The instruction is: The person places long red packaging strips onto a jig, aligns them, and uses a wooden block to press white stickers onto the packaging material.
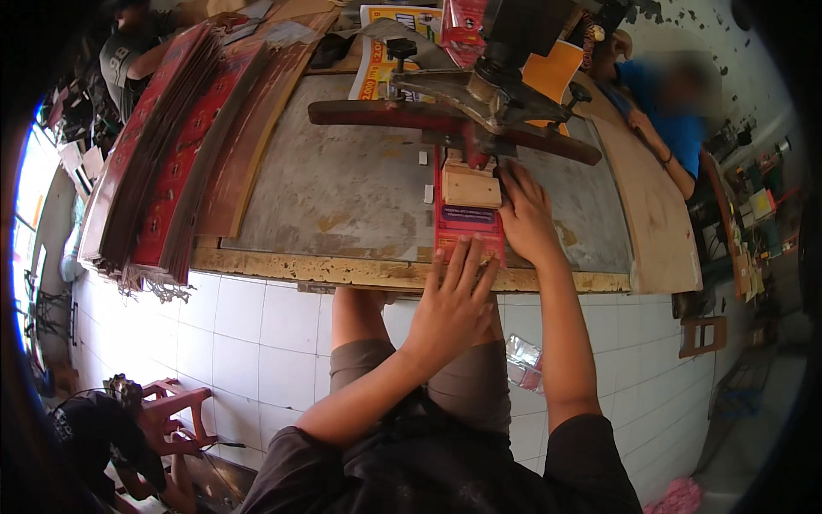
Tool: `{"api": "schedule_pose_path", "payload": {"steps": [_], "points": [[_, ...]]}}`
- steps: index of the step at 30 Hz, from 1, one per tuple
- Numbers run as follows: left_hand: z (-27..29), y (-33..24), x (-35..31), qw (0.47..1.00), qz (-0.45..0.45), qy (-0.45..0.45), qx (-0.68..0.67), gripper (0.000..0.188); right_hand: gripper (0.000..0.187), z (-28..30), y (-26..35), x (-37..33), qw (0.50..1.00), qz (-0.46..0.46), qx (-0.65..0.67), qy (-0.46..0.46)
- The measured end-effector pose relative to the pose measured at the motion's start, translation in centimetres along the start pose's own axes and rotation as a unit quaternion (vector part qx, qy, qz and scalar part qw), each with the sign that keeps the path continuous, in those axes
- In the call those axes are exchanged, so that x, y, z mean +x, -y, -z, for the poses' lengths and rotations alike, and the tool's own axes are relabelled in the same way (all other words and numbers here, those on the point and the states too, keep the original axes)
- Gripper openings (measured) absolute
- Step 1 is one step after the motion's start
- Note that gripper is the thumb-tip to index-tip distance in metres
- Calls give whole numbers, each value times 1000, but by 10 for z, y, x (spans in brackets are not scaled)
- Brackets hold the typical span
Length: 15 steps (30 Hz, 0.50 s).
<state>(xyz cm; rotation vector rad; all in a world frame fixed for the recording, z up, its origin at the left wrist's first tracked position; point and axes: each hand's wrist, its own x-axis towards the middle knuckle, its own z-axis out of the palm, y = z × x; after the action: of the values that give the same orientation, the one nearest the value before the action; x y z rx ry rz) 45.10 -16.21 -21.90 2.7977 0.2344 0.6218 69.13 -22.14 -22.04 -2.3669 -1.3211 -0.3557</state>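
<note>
A narrow red and purple printed strip (pixel 470 224) lies on the grey worn press bed (pixel 342 180), running in under a wooden block (pixel 473 190). My left hand (pixel 458 291) rests on the strip's near end at the table edge, fingers stretched out and slightly apart. Along the right side of the block and strip lies my right hand (pixel 527 214), its fingers extended and holding nothing that I can see. Just beyond the block stands a heavy metal press (pixel 479 90) with a long red-brown crossbar. The strip's far end is hidden beneath the block and press.
Stacks of red printed sheets (pixel 184 141) fill the left side of the table. Two small white pieces (pixel 428 194) sit left of the strip. Brown board (pixel 655 206) lies at right, near a person in blue (pixel 664 111). A red stool (pixel 175 411) stands on the floor.
</note>
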Motion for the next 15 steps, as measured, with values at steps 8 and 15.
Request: {"api": "schedule_pose_path", "payload": {"steps": [8, 15], "points": [[-5, 2, -1, 1000, 0, -11, -3, 76, 34, 25, 18, 0, 983, -7, 173, -65], [-3, 1, -1, 1000, -1, -18, -1, 74, 36, 42, 43, 1, 971, 87, 215, -60]]}}
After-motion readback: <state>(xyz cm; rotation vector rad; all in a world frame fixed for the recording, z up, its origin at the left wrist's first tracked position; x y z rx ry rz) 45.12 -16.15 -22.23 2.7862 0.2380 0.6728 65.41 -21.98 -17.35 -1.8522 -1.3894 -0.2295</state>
